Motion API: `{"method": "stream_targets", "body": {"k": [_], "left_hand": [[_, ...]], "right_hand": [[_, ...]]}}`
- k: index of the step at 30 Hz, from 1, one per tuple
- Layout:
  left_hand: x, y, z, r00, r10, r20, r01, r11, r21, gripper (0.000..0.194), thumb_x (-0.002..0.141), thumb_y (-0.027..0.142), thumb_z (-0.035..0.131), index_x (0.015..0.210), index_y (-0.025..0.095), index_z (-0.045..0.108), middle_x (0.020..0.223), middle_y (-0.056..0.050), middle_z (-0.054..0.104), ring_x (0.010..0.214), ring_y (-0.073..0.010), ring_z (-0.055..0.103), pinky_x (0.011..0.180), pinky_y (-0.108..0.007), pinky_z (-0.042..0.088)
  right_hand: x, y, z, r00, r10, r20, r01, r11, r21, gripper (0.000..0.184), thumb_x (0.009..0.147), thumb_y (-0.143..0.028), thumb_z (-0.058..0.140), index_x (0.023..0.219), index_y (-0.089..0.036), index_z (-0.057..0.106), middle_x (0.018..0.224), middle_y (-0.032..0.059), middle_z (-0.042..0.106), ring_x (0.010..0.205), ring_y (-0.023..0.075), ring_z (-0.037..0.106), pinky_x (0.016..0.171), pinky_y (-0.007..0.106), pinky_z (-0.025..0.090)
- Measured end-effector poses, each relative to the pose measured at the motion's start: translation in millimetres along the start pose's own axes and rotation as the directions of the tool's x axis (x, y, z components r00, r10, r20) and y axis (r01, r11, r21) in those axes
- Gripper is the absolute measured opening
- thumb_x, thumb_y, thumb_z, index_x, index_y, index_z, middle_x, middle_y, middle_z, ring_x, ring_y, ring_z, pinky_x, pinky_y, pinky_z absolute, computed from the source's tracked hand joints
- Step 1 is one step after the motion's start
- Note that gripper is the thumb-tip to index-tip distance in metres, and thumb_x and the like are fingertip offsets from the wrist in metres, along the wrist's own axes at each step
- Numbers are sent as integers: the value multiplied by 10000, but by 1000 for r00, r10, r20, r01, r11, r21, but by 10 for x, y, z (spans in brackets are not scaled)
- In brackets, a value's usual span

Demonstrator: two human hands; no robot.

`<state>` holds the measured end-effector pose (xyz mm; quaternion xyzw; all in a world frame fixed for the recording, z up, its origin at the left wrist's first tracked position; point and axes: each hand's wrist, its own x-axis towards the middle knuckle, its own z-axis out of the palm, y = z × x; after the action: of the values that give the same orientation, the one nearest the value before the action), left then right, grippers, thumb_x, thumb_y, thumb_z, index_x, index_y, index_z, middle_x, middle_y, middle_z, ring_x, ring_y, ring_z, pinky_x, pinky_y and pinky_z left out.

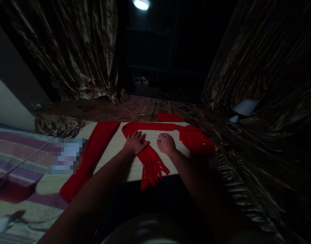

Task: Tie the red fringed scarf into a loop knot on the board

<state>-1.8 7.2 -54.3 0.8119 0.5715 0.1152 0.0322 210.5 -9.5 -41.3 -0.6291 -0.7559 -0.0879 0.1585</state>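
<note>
A red scarf (150, 156) with a fringed end lies over a pale wooden tabletop (115, 152), the fringe hanging past the near edge. My left hand (136, 143) rests flat on this scarf, fingers spread, holding nothing. To its right, my right hand (166, 144) is over the bare wood with its fingers curled in. A small pale spot shows at those fingertips; whether something is held cannot be made out. The scarf's strip runs along the far edge to a bunched red cloth (196, 140) on the right.
Another long red cloth (94, 149) crosses the table's left side, beside a blurred-out flat item (66, 157). A red bundle (169, 117) lies beyond the far edge. A white lamp (245, 107) with a cord is at right. Patterned curtains (76, 51) hang behind; striped bedding (18, 152) is left.
</note>
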Motion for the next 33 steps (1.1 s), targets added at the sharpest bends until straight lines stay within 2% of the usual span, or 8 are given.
{"method": "stream_targets", "body": {"k": [6,12,17,21,23,25,28,33], "left_hand": [[-7,12,-29,1000,-4,18,4,1000,-6,697,942,669,316,1526,295,394,1627,-84,316,1504,-317,228,1178,-583,180],[-4,4,-16,1000,8,-6,-8,1000,-9,758,922,719,291,1517,266,417,1612,-114,340,1496,-333,248,1174,-590,193],[4,17,-18,1000,-1,6,1,999,-36,759,921,714,299,1525,268,409,1616,-111,333,1500,-336,236,1178,-601,169],[6,26,-29,1000,-11,18,12,999,-48,745,920,712,302,1524,289,406,1621,-97,327,1505,-322,228,1183,-593,152],[9,26,-26,1000,-11,16,12,999,-48,744,920,710,303,1523,286,410,1620,-100,327,1502,-328,233,1180,-598,152],[14,23,-17,1000,-11,14,11,999,-47,749,923,707,298,1524,274,410,1620,-108,324,1501,-335,233,1175,-606,154],[24,12,0,1000,-8,15,9,999,-38,756,925,706,289,1529,265,400,1624,-112,313,1506,-331,221,1172,-611,153],[30,-2,8,1000,-1,17,2,1000,-26,769,920,719,273,1531,268,394,1626,-108,310,1510,-317,216,1174,-609,158]], "right_hand": [[8,-24,-12,999,23,28,-23,1000,-2,248,940,-271,475,1082,-182,658,1131,117,669,1106,241,544,983,357,390],[-45,118,-200,992,-79,94,79,997,2,279,932,-266,477,1126,-177,656,1153,110,676,1108,217,576,988,303,408],[-240,614,-537,991,83,102,-61,978,-200,341,902,-314,531,1172,-137,642,1183,178,666,1137,289,584,974,392,422],[-366,1110,-656,928,297,224,-220,924,-312,468,836,-359,610,1232,-111,625,1162,217,681,1103,348,624,908,441,469],[-403,1294,-637,911,302,280,-217,930,-297,542,846,-307,588,1348,-107,562,1185,218,684,1106,337,639,902,422,481],[-426,1408,-594,930,244,274,-177,952,-248,575,850,-184,533,1420,-111,510,1271,207,657,1160,297,626,944,381,469],[-448,1466,-562,962,144,233,-108,981,-161,557,798,-45,485,1328,-157,611,1311,137,655,1187,224,613,989,303,435],[-463,1423,-683,958,107,265,-101,994,-36,349,779,-79,534,1017,-220,747,1090,41,752,1006,181,671,873,244,459]]}}
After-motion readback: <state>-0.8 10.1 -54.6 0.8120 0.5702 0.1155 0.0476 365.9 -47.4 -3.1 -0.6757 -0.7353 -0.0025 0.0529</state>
